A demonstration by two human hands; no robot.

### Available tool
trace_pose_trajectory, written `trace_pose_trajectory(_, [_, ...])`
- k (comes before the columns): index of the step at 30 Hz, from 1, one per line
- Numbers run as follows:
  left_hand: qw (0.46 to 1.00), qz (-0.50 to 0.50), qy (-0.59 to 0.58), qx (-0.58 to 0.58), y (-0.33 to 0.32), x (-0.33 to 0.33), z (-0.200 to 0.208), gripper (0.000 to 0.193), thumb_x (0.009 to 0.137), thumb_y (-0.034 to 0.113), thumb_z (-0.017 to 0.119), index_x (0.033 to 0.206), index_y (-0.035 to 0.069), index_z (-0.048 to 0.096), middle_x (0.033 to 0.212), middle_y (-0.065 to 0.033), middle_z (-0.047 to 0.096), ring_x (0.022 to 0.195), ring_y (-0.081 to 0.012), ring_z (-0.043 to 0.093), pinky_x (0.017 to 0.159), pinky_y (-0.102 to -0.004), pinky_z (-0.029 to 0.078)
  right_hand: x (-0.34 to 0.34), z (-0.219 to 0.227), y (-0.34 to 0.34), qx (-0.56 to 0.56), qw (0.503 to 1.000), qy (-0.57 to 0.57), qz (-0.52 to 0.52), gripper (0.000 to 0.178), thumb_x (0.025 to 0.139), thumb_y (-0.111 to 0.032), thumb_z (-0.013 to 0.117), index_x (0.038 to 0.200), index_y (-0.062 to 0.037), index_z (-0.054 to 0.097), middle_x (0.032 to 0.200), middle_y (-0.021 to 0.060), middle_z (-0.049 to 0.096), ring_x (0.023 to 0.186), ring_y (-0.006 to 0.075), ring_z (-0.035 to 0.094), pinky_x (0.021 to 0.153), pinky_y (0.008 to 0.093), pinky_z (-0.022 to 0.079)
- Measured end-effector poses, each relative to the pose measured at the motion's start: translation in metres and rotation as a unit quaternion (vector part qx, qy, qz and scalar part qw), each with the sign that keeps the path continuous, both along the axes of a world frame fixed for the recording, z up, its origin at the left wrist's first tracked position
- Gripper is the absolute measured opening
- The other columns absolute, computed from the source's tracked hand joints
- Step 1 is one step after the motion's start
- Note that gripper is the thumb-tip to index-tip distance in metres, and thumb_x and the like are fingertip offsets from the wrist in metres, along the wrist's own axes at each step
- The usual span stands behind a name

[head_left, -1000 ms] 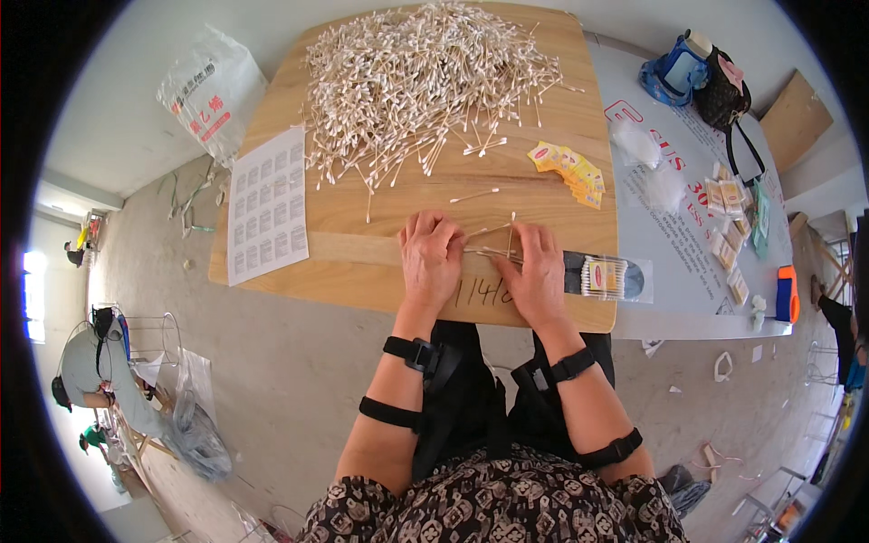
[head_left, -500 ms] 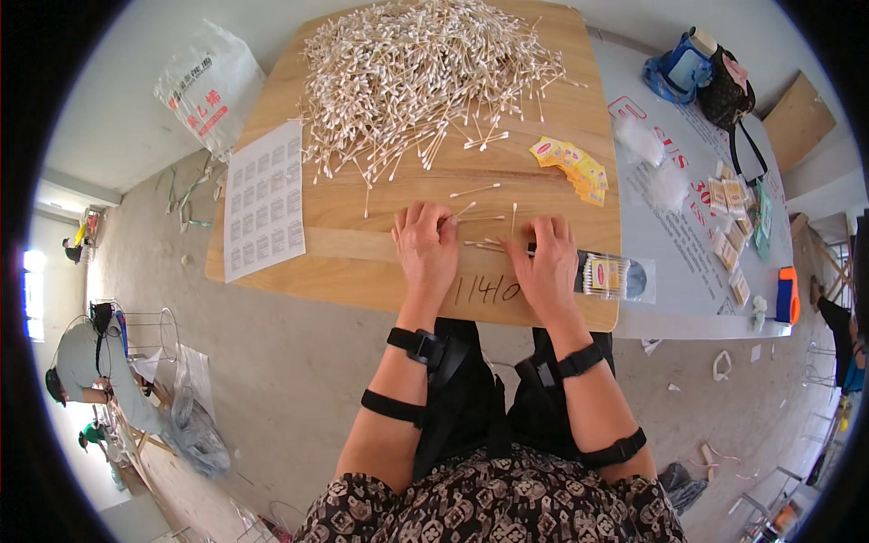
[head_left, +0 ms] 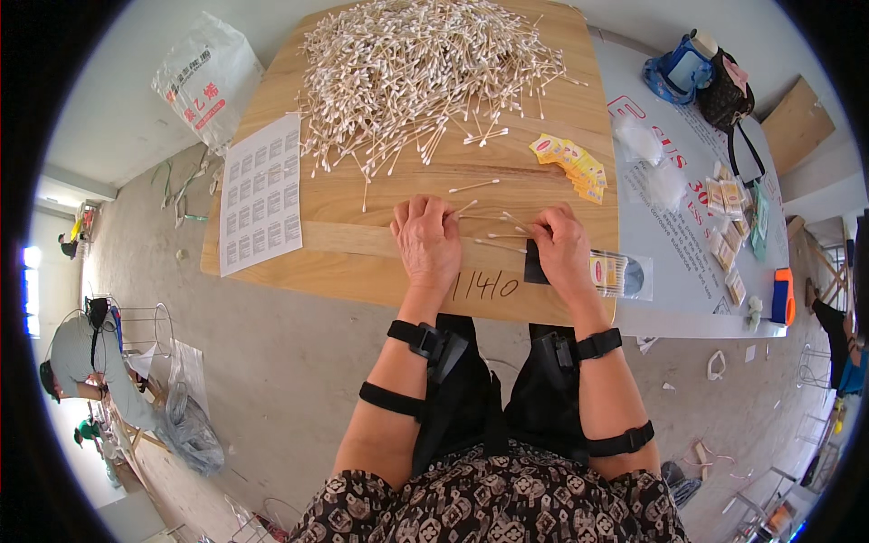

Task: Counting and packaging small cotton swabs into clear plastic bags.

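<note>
My left hand (head_left: 425, 242) rests on the wooden table with its fingers closed on a cotton swab, whose white tip (head_left: 469, 205) sticks out past the fingertips. To its right, my right hand (head_left: 563, 249) pinches a cotton swab (head_left: 515, 221) between thumb and forefinger. Between the hands lie a few loose swabs (head_left: 501, 245), and another loose swab (head_left: 474, 187) is just beyond them. Beside and partly under my right hand is a clear packet (head_left: 608, 273) holding a row of swabs and a yellow card. A dark flat piece (head_left: 536, 263) shows left of that hand.
A big heap of cotton swabs (head_left: 425, 81) covers the table's far side. A printed sheet (head_left: 262, 195) lies left, yellow cards (head_left: 570, 163) right. The grey side table (head_left: 665, 226) bears bags, small packs and an orange-and-blue object (head_left: 783, 297). People are at the far left and right.
My right hand has shifted right and a little away from me, exposing more of the dark piece. The swab it pinches now tilts left instead of standing upright. My left hand has barely moved.
</note>
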State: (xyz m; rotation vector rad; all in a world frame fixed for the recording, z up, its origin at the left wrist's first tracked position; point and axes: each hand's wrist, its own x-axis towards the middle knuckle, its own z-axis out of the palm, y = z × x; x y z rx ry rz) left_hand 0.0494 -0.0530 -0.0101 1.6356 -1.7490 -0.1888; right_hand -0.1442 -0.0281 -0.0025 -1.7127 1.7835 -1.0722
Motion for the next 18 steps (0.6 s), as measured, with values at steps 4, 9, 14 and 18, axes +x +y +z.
trace_pose_trajectory(4, [1.0, 0.001, 0.005, -0.004, 0.0, 0.001, 0.0, 0.011, 0.077, 0.008, 0.069, 0.084, 0.01, 0.061, 0.092, -0.0046, 0.06, 0.098, -0.0313, 0.051, 0.086, -0.0423, 0.039, -0.001, 0.003, 0.003, -0.051, 0.998, 0.01, 0.024, 0.007, 0.081, -0.003, 0.064, 0.083, -0.0015, 0.058, 0.088, 0.0131, 0.059, 0.077, 0.0374, 0.058, 0.067, 0.0429, 0.047])
trace_pose_trajectory(9, [1.0, 0.007, 0.008, 0.0, 0.0, 0.0, -0.001, 0.01, 0.077, 0.008, 0.07, 0.083, 0.01, 0.062, 0.091, -0.004, 0.06, 0.097, -0.0305, 0.052, 0.087, -0.0416, 0.04, -0.005, 0.004, 0.009, -0.071, 0.995, -0.03, 0.061, 0.007, 0.081, -0.002, 0.065, 0.083, -0.0019, 0.058, 0.087, 0.0122, 0.06, 0.081, 0.0351, 0.059, 0.069, 0.0429, 0.047])
trace_pose_trajectory(14, [1.0, -0.003, 0.011, -0.013, 0.0, 0.001, -0.003, 0.014, 0.077, 0.006, 0.069, 0.085, 0.01, 0.06, 0.092, -0.0052, 0.06, 0.098, -0.0323, 0.051, 0.084, -0.0433, 0.039, -0.003, 0.01, 0.006, -0.039, 0.997, 0.025, 0.07, 0.006, 0.082, -0.007, 0.066, 0.084, -0.0042, 0.063, 0.082, 0.0114, 0.061, 0.085, 0.0341, 0.059, 0.072, 0.0434, 0.047])
trace_pose_trajectory(18, [1.0, -0.005, 0.01, -0.012, 0.0, 0.002, -0.003, 0.014, 0.076, 0.005, 0.069, 0.085, 0.011, 0.059, 0.092, -0.0052, 0.06, 0.097, -0.0323, 0.051, 0.084, -0.0435, 0.039, -0.009, 0.007, 0.002, -0.041, 0.994, 0.044, 0.087, 0.006, 0.082, -0.008, 0.066, 0.087, -0.0041, 0.064, 0.084, 0.0113, 0.062, 0.086, 0.0336, 0.06, 0.073, 0.0425, 0.048])
